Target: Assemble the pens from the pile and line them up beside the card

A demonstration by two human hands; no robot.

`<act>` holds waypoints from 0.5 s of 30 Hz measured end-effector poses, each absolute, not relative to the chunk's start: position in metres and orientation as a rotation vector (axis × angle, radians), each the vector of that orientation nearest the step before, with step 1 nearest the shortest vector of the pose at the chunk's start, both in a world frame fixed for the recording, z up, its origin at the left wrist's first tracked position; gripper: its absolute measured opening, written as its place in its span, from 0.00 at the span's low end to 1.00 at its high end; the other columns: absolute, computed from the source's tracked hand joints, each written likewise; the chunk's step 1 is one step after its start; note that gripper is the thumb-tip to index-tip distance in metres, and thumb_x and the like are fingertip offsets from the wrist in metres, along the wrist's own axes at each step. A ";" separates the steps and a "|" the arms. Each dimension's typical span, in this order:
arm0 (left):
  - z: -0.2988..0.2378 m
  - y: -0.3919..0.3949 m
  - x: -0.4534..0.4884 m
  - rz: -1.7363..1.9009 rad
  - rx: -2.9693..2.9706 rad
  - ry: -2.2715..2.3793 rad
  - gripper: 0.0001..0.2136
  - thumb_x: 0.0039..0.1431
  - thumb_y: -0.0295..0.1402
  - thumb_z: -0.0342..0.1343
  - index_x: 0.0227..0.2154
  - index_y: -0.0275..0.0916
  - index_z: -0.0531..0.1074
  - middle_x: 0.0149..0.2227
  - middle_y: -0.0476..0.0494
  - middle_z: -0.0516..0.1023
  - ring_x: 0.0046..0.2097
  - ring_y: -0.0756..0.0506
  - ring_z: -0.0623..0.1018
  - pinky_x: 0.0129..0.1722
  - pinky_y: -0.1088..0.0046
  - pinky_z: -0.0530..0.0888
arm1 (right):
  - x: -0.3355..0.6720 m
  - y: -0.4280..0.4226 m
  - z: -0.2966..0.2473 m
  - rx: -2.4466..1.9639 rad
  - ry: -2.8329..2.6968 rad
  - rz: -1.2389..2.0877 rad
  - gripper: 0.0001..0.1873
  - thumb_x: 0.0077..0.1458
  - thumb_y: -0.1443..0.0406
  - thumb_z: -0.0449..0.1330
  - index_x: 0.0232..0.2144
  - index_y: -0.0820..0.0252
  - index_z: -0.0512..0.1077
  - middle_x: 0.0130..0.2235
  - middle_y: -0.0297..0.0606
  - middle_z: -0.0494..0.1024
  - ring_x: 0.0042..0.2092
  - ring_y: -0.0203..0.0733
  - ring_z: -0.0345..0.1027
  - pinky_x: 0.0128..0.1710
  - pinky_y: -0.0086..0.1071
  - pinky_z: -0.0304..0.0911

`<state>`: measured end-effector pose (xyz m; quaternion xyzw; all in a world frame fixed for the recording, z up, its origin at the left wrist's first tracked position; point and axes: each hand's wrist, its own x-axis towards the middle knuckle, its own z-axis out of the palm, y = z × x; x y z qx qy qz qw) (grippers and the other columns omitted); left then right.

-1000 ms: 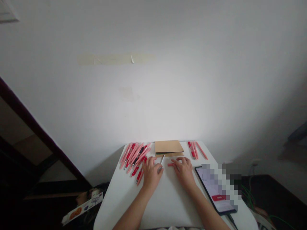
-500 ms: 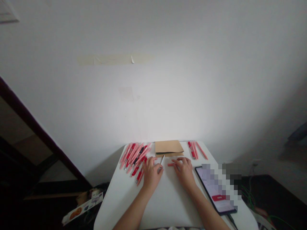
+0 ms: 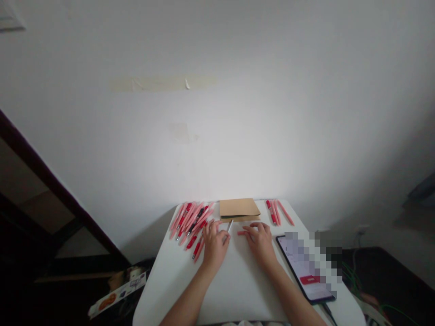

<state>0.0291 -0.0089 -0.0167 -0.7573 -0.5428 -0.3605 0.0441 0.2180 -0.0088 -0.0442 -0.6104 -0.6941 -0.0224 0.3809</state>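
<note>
My left hand [image 3: 215, 242] is closed on a slim white pen [image 3: 230, 225], which points up and away between thumb and fingers. Close by, my right hand [image 3: 260, 240] pinches a short pink pen cap [image 3: 241, 233], whose end sticks out to the left. The pen and cap are apart. Beside my left hand lies a pile of pink and red pens [image 3: 192, 222], with a dark one [image 3: 196, 219] among them. At the far right of the tabletop are several more pink and red pens [image 3: 276, 213] in a small group.
A brown folded card or envelope [image 3: 239, 207] lies at the back of the white table [image 3: 234, 290], against the wall. To the right, a phone [image 3: 302, 271] with a lit screen has a cable [image 3: 328, 312] plugged in.
My left hand has shifted very slightly with the white pen. My right hand, the cap and the pens on the table look the same.
</note>
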 end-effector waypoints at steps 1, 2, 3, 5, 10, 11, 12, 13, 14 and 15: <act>-0.017 -0.008 0.028 -1.117 -2.292 -1.657 0.05 0.56 0.27 0.58 0.29 0.43 0.78 0.50 0.42 0.72 0.57 0.36 0.67 0.58 0.48 0.66 | 0.218 -0.009 -0.044 -1.554 -1.779 -0.061 0.13 0.61 0.66 0.57 0.43 0.47 0.79 0.45 0.42 0.75 0.50 0.50 0.62 0.50 0.43 0.62; -0.016 -0.008 0.028 -1.130 -2.268 -1.662 0.06 0.57 0.27 0.58 0.29 0.43 0.78 0.50 0.42 0.72 0.57 0.36 0.67 0.58 0.48 0.65 | 0.218 -0.009 -0.044 -1.550 -1.787 -0.065 0.13 0.61 0.66 0.57 0.43 0.47 0.79 0.46 0.42 0.74 0.51 0.50 0.62 0.50 0.43 0.62; -0.016 -0.007 0.027 -1.140 -2.246 -1.669 0.06 0.57 0.27 0.57 0.29 0.43 0.78 0.50 0.42 0.72 0.57 0.36 0.67 0.58 0.48 0.65 | 0.217 -0.009 -0.044 -1.546 -1.793 -0.069 0.13 0.61 0.66 0.57 0.43 0.47 0.79 0.46 0.41 0.74 0.51 0.50 0.62 0.50 0.43 0.62; -0.015 -0.006 0.024 -1.150 -2.217 -1.686 0.06 0.58 0.29 0.57 0.30 0.44 0.78 0.50 0.42 0.73 0.56 0.36 0.67 0.58 0.48 0.66 | 0.217 -0.008 -0.044 -1.531 -1.805 -0.071 0.13 0.60 0.66 0.58 0.43 0.47 0.79 0.46 0.41 0.74 0.51 0.50 0.62 0.50 0.42 0.62; -0.015 -0.001 0.018 -1.197 -2.191 -1.736 0.05 0.58 0.29 0.58 0.29 0.44 0.78 0.49 0.42 0.72 0.55 0.37 0.68 0.58 0.49 0.65 | 0.212 -0.006 -0.040 -1.500 -1.811 -0.028 0.12 0.60 0.67 0.58 0.42 0.48 0.79 0.47 0.42 0.74 0.51 0.50 0.62 0.52 0.44 0.62; -0.016 0.000 0.017 -1.208 -2.189 -1.744 0.05 0.57 0.28 0.58 0.29 0.43 0.78 0.49 0.41 0.72 0.55 0.37 0.68 0.57 0.50 0.65 | 0.210 -0.006 -0.038 -1.497 -1.816 -0.013 0.12 0.60 0.67 0.59 0.42 0.48 0.79 0.47 0.42 0.74 0.51 0.51 0.62 0.52 0.44 0.62; -0.016 0.001 0.016 -1.216 -2.188 -1.750 0.05 0.57 0.28 0.59 0.29 0.43 0.78 0.49 0.41 0.72 0.55 0.37 0.68 0.57 0.50 0.66 | 0.209 -0.006 -0.036 -1.494 -1.830 0.001 0.12 0.59 0.67 0.59 0.43 0.47 0.79 0.47 0.42 0.73 0.51 0.51 0.62 0.52 0.45 0.62; -0.017 0.002 0.016 -1.223 -2.186 -1.754 0.05 0.57 0.28 0.59 0.29 0.43 0.78 0.49 0.41 0.72 0.55 0.37 0.69 0.57 0.50 0.66 | 0.207 -0.005 -0.033 -1.494 -1.846 0.008 0.13 0.59 0.67 0.60 0.43 0.45 0.79 0.48 0.42 0.73 0.52 0.51 0.62 0.53 0.46 0.62; -0.018 0.002 0.015 -1.229 -2.185 -1.755 0.05 0.57 0.27 0.59 0.29 0.42 0.78 0.49 0.40 0.72 0.55 0.37 0.69 0.57 0.50 0.66 | 0.205 -0.005 -0.031 -1.494 -1.865 0.013 0.15 0.58 0.68 0.60 0.43 0.44 0.79 0.48 0.41 0.73 0.52 0.52 0.61 0.53 0.46 0.62; -0.018 0.003 0.015 -1.233 -2.182 -1.755 0.05 0.57 0.27 0.59 0.29 0.42 0.78 0.49 0.40 0.72 0.55 0.37 0.69 0.57 0.51 0.66 | 0.202 -0.004 -0.028 -1.490 -1.891 0.023 0.16 0.58 0.68 0.61 0.44 0.42 0.79 0.49 0.41 0.73 0.53 0.52 0.61 0.54 0.47 0.61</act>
